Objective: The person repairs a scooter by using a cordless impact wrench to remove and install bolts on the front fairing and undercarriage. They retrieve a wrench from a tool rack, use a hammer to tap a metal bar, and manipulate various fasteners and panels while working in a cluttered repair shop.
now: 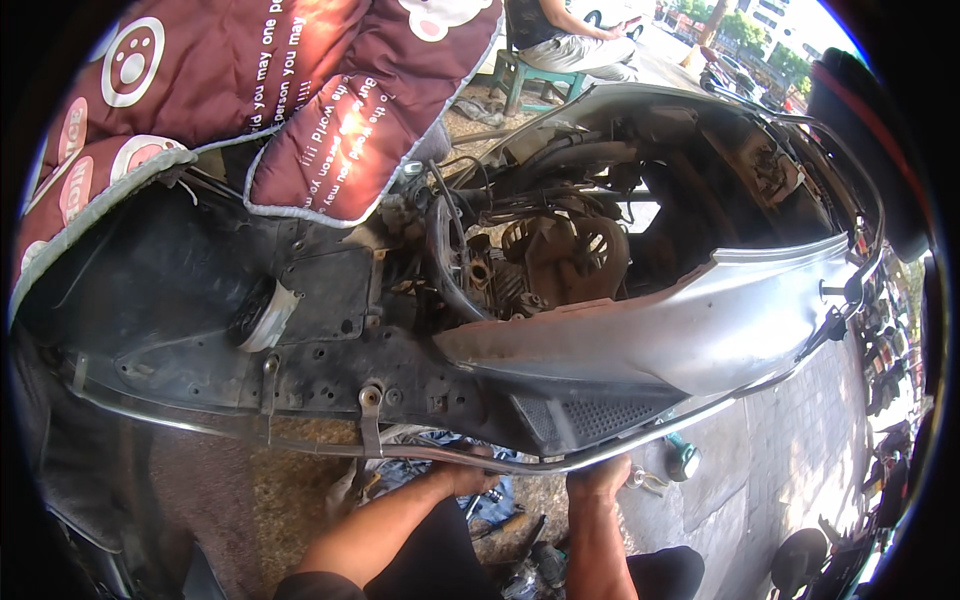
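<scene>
A scooter with its seat area opened up stands on its side of the pavement before me, its silver side panel [660, 335] facing me. Through the opening the brown, dirty engine [570, 260] shows. Along the lower edge runs a bent metal side bar [310, 448]. My left hand [468, 477] reaches in just below this bar, its fingers mostly hidden. Farther right, my right hand [600, 478] is at the bar under the ribbed black footrest [610, 418]; the bar and body cover its fingers. Whether either hand grips something cannot be made out.
A maroon padded cover [330, 150] drapes over the scooter's front. Below the bar lie a blue cloth [400, 478] and several tools on the ground. A teal object [683, 457] lies right of my right hand. Beyond, a person sits on a green stool [540, 80].
</scene>
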### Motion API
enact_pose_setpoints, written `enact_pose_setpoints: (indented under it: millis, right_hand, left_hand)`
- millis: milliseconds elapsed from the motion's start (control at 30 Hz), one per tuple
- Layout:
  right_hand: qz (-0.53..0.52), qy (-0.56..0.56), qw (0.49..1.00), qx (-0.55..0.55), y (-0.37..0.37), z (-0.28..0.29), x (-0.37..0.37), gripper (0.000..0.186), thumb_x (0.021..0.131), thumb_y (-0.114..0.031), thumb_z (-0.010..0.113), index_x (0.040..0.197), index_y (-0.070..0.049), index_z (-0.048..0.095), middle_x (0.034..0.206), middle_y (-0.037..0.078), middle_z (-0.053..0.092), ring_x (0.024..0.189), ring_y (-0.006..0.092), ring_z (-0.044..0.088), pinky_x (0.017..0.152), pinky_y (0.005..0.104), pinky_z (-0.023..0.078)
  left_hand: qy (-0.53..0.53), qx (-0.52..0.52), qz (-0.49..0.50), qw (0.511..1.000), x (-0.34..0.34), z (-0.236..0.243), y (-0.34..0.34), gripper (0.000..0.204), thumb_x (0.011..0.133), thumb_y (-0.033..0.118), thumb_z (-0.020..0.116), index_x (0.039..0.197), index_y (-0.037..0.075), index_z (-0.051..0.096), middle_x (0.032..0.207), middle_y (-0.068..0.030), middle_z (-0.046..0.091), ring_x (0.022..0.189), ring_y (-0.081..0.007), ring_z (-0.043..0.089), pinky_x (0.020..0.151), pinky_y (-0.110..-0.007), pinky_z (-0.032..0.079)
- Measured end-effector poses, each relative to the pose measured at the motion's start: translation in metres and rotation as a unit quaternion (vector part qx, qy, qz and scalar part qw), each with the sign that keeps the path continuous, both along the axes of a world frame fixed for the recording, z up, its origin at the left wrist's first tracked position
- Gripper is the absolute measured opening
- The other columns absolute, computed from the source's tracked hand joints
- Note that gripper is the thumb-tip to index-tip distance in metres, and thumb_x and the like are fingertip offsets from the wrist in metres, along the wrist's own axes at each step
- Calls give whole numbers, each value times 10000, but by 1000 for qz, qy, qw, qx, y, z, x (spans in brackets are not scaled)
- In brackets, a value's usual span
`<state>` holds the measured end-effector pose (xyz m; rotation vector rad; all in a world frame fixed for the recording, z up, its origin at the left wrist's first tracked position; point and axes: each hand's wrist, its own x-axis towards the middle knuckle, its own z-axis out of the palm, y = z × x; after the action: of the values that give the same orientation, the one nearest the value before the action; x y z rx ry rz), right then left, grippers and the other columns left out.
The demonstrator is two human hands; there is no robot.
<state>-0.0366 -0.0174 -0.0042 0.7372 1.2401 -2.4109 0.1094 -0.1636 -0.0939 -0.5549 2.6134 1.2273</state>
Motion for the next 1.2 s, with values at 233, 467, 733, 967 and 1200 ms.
enact_pose_setpoints:
  millis: [233, 467, 733, 967, 1200]
  right_hand:
    - [7, 42, 999, -25, 1, -6, -1, 242, 945, -208, 471, 1070, -41, 595, 1025, 75, 623, 933, 234, 613, 834, 377, 511]
    - [27, 42, 998, -27, 8, -16, 0, 166, 966, -226, 458, 949, -105, 571, 883, 26, 584, 810, 194, 583, 726, 347, 492]
    - [65, 51, 994, -72, 8, -29, -1, 211, 984, -246, 420, 842, -140, 535, 756, 8, 517, 693, 179, 534, 631, 337, 452]
    - [72, 51, 996, -22, 7, -21, -7, 201, 956, -257, 453, 833, -122, 536, 714, 14, 513, 610, 178, 524, 533, 337, 444]
    - [138, -21, 980, -142, 5, -13, 1, 246, 971, -318, 431, 999, -125, 580, 869, 24, 564, 724, 177, 531, 619, 315, 477]
  left_hand:
    - [-26, 33, -14, 999, -2, -9, -1, 351, 747, 399, 718, 882, 81, 655, 877, -157, 684, 855, -358, 667, 751, -469, 538]
    - [-18, -10, 7, 1000, 1, 1, 1, 308, 729, 341, 712, 899, 90, 655, 834, -148, 678, 808, -326, 670, 701, -442, 519]
    - [-50, -94, -30, 994, 12, 26, -4, 436, 771, 446, 636, 1040, 104, 658, 1044, -141, 687, 998, -334, 643, 849, -458, 499]
    - [33, -112, 71, 991, 28, 48, 15, 417, 735, 354, 740, 1054, 96, 669, 1037, -169, 673, 1019, -361, 624, 866, -460, 494]
    - [9, -186, 56, 981, 57, 149, 16, 377, 771, 334, 728, 994, 40, 656, 925, -169, 688, 912, -349, 664, 787, -466, 527]
